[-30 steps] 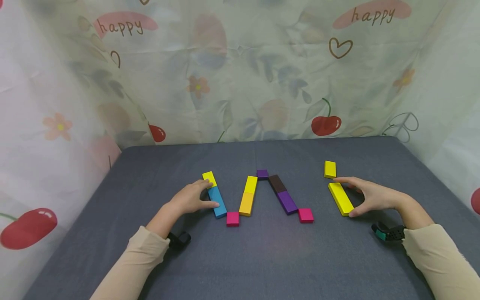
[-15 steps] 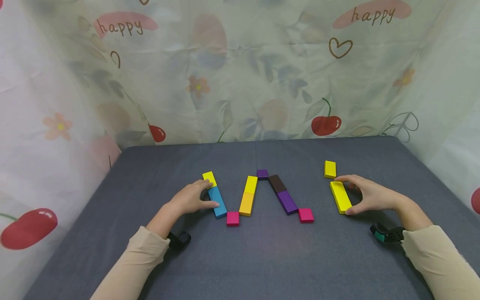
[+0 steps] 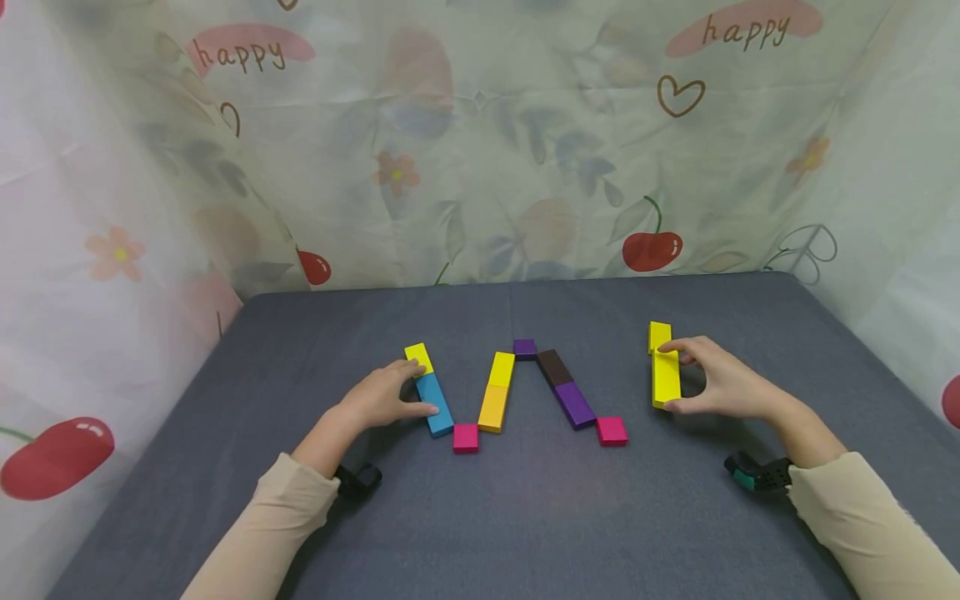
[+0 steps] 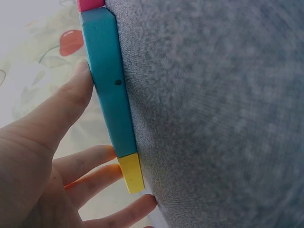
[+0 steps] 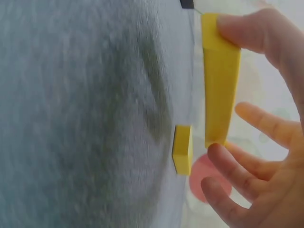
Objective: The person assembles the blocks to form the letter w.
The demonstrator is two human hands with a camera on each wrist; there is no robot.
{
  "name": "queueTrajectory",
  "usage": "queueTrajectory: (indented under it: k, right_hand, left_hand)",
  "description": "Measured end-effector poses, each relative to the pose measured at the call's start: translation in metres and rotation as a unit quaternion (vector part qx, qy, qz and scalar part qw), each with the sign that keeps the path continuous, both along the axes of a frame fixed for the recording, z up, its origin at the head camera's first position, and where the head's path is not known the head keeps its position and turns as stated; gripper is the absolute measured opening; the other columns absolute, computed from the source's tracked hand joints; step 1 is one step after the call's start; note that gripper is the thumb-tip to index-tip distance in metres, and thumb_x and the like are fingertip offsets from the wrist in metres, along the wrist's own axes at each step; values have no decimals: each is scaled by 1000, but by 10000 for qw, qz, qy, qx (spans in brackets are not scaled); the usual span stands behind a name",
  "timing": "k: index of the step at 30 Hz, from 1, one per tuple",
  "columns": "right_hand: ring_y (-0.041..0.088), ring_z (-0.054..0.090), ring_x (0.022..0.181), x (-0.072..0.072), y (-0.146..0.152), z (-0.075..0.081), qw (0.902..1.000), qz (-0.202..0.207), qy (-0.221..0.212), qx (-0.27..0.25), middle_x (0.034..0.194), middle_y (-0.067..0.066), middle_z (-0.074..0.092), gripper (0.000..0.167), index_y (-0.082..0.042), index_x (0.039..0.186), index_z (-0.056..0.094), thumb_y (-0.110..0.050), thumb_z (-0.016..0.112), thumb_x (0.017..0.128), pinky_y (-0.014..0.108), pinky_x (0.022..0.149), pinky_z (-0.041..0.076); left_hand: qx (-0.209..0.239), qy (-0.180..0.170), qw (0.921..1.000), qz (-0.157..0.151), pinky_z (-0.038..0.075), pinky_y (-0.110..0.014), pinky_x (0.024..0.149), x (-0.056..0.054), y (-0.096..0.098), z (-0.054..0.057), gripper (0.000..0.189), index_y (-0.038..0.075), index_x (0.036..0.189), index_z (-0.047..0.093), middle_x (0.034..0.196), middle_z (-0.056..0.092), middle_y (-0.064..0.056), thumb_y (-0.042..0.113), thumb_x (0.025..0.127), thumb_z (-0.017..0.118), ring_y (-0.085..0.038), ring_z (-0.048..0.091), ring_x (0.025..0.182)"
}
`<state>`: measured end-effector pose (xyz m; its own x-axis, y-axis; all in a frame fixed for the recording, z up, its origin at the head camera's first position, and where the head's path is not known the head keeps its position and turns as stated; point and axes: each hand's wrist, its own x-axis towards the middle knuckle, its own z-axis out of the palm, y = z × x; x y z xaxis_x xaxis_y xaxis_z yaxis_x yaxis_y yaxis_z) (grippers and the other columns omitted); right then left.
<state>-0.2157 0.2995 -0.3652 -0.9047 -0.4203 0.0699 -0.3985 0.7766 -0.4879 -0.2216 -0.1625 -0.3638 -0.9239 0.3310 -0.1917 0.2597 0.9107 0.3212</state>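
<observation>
My right hand pinches a long yellow block by its two ends, thumb at the near end and fingers at the far end. In the right wrist view that long block hangs off the grey cloth, apart from the shorter yellow block lying there. My left hand rests against a flat row's left side, thumb and fingers all on one side. Its thumb touches the blue block; its fingertips lie at the seam and along the small yellow block.
Between the hands, the blue row continues in a zigzag: a pink block, orange block, yellow block, small purple block, dark brown block, long purple block and another pink block. A patterned curtain hangs behind.
My right hand has lifted the long yellow block, turned it straighter and moved it up and left, toward the shorter yellow block. The left hand has stayed put.
</observation>
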Motion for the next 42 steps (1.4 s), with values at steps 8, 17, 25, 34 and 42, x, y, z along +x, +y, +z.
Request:
queueTrajectory:
  k: [8, 17, 25, 34, 42]
  right_hand:
    - [37, 49, 108, 1, -13, -3, 9999, -53, 86, -109, 122, 22, 44, 66, -4, 124, 46, -29, 79, 72, 53, 86, 46]
    - [35, 48, 106, 1, -23, -6, 9998, -142, 84, -126, 120, 22, 45, 63, -2, 122, 48, -27, 78, 72, 51, 84, 47]
    - [34, 50, 104, 1, -27, -9, 9999, -123, 103, -11, 119, 22, 46, 64, -2, 122, 48, -28, 79, 72, 49, 84, 47]
    - [34, 51, 103, 3, -33, -9, 9999, -96, 27, 87, 118, 23, 48, 65, 0, 122, 49, -31, 78, 72, 47, 84, 47]
    - [33, 52, 104, 4, -38, -9, 9999, -74, -55, 69, 121, 22, 46, 65, 0, 123, 49, -30, 78, 73, 49, 86, 48]
  left_hand:
    - [43, -35, 10000, 7, 37, -52, 106, 1, 1, 1, 76, 2, 140, 41, 145, 39, -21, 45, 83, 67, -37, 40, 131]
    - [43, 6, 10000, -16, 38, -52, 105, 1, 0, 0, 76, 1, 139, 42, 144, 40, -21, 45, 82, 67, -37, 42, 130]
    - [55, 39, 10000, -8, 38, -52, 105, 1, 0, 0, 75, 1, 139, 42, 144, 40, -22, 44, 82, 67, -38, 42, 130]
    - [36, 37, 10000, -9, 38, -52, 104, 0, 0, -1, 76, 1, 139, 42, 143, 41, -21, 45, 82, 67, -37, 42, 129]
    - [35, 49, 10000, -6, 38, -51, 105, 0, 0, -1, 76, 1, 139, 42, 143, 41, -21, 45, 82, 67, -37, 43, 129]
